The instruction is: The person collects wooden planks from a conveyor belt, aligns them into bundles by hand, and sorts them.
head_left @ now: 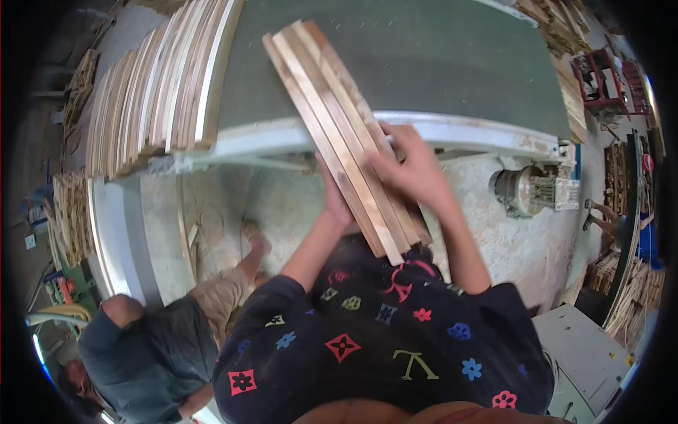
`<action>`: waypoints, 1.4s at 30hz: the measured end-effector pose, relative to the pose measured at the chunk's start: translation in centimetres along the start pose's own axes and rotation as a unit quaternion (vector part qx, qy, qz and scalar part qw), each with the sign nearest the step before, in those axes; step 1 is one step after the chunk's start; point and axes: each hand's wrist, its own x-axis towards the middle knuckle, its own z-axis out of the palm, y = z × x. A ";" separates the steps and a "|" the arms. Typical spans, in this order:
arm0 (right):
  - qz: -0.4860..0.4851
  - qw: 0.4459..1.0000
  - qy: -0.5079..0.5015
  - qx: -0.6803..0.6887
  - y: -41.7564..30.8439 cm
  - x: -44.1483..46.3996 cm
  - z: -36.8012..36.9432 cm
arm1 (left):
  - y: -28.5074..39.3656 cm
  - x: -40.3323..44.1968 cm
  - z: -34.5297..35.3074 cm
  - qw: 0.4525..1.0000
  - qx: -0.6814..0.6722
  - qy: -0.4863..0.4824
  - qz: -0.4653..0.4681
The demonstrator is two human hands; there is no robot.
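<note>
Left hand (337,191) and right hand (412,166) gripping a bundle of wooden strips (339,134), fingers pressed against its sides, beside the green-topped counter (438,63).

Dark shirt, bright motifs
The shirt (381,346) has short, loose sleeves and scattered flowers, diamonds and letter-like marks in red, pink, blue and pale green; one red diamond frames a dark four-petalled flower, and a pink design sits near the hem.

Evenly lit and slightly soft, with curved distortion and blackened edges.
</note>
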 end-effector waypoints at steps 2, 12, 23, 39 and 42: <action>0.037 0.985 -0.050 0.162 0.5 0.4 0.8 | 1.7 -2.2 -2.5 1.000 -0.003 -0.016 -0.020; 0.113 0.935 -0.013 0.335 1.8 -1.9 6.5 | 2.2 -5.6 -6.6 0.983 -0.167 -0.067 -0.044; 0.101 0.923 -0.026 0.370 0.8 -0.7 8.0 | 2.4 -6.7 -7.2 0.995 -0.074 -0.039 -0.056; 0.049 0.924 0.010 0.379 3.3 -1.3 9.6 | 1.3 -8.0 -5.2 0.997 -0.041 -0.022 -0.067; 0.066 0.910 -0.009 0.409 4.5 -2.5 9.9 | 1.1 -8.1 -6.1 0.995 -0.048 -0.018 -0.084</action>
